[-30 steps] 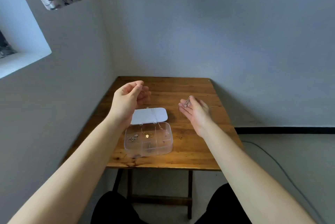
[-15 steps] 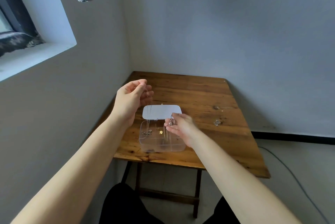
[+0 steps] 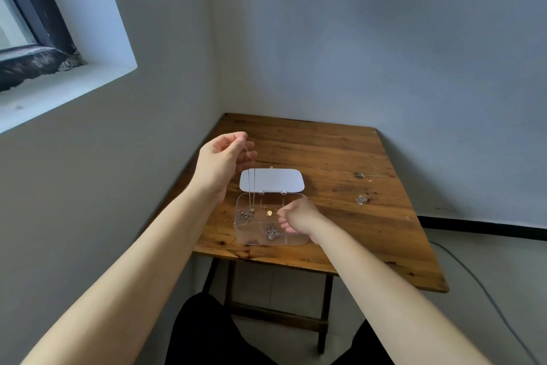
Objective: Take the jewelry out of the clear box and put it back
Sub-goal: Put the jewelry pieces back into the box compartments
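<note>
A clear divided box (image 3: 241,234) stands open on the wooden table (image 3: 340,234), its lid (image 3: 271,180) laid flat behind it. My left hand (image 3: 220,162) is raised above the box's left side and pinches a thin silver chain (image 3: 251,190), which hangs down into the back left compartment. My right hand (image 3: 297,216) is curled low over the box's right half; what its fingers hold is hidden. Small gold pieces (image 3: 269,212) and a silver cluster (image 3: 270,233) lie in the compartments.
A small silver piece (image 3: 361,200) lies loose on the table to the right of the box. Walls close in on the table's left and far sides. A window recess (image 3: 59,63) is at upper left, and a cable (image 3: 479,284) runs over the floor.
My right hand has come from beside the box down into its right half. The left hand keeps the chain up, lowered into the box. The view has swung left.
</note>
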`<state>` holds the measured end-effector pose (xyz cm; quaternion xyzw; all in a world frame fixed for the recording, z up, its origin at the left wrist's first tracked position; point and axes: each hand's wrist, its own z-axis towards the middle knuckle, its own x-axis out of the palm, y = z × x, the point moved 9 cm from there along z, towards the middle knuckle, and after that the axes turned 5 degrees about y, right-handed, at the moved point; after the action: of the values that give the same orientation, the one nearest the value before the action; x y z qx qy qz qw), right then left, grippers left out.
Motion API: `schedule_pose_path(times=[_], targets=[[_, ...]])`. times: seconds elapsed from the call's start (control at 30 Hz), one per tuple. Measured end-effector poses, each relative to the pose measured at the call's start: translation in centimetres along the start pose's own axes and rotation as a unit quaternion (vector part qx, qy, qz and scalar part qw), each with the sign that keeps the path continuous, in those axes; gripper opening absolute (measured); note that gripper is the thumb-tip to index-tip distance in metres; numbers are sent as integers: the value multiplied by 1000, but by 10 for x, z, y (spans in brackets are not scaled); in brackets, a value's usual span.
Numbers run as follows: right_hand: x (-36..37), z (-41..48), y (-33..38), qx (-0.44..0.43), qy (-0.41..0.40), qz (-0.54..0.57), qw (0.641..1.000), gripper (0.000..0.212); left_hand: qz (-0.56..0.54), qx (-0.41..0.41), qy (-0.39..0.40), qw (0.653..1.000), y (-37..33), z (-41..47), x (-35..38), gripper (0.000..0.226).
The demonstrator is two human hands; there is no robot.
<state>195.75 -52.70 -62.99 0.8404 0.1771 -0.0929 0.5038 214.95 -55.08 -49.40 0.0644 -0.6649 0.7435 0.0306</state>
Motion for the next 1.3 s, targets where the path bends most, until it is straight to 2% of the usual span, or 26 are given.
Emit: schedule_pose_path(times=[0.23,0.33,0.43,0.5,0.57,0.6,0.8,0.9,1.0,1.1,1.2,1.3], targets=[[-1,2,-7,-44,-5,-45,998,29,-6,18,11,1000,-17,2,5,18],[-3,3,-7,-57,-20,-72,996,28,79,10,17,997,6,-4,4,12],[-3,2,-5,-80,-33,-114,990,26,200,-45,39,978,49,-9,0,14],[-2,2,-4,-94,-34,-129,987,30,358,-52,73,929,72,-11,-1,15],[-2,2,-6,-97,-36,-125,987,32,511,-30,110,852,85,-14,1,15],[-2,2,-7,-96,-37,-120,987,31,554,-26,124,823,90,-16,1,16],[-5,3,-11,-100,-48,-91,990,30,680,10,156,717,106,-26,4,18],[-8,4,-13,-96,-46,-66,992,30,707,9,192,680,113,-28,10,26],[-20,0,-14,-97,-49,-15,994,31,714,10,198,672,110,-25,15,30],[-48,-5,-14,-113,-97,-19,989,29,715,23,178,675,104,-19,20,36],[-90,-10,-26,-114,-161,-52,979,28,697,48,176,693,104,-11,44,40],[-129,-8,-52,-83,-193,-85,974,30,665,63,207,715,114,-5,81,43]])
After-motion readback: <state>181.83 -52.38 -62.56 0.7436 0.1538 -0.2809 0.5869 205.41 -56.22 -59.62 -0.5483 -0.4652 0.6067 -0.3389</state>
